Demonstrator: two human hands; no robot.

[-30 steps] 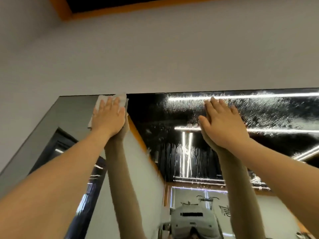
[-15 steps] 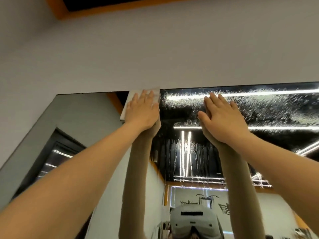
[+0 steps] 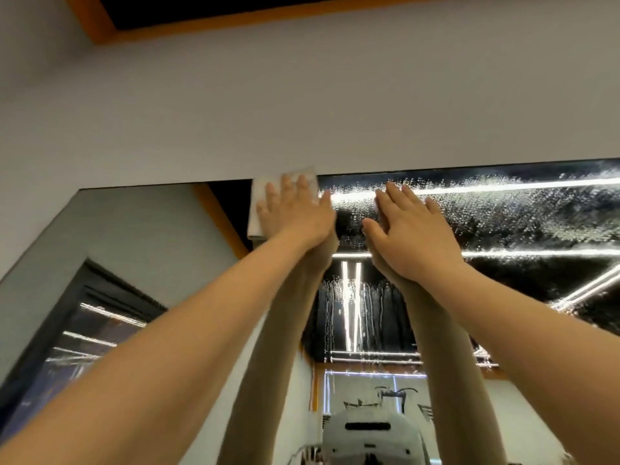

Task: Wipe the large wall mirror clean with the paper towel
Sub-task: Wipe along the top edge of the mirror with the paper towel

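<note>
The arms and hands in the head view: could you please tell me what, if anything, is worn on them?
Nothing visible is worn. Both forearms are bare as far as the frame shows, with no sleeves. The left hand and right hand carry no gloves, rings, watch or bands that can be seen.

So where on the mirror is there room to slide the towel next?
Right of the bare right hand, the large wall mirror's droplet-speckled top strip is open. It is crowded where the left hand presses the white paper towel near that hand.
</note>
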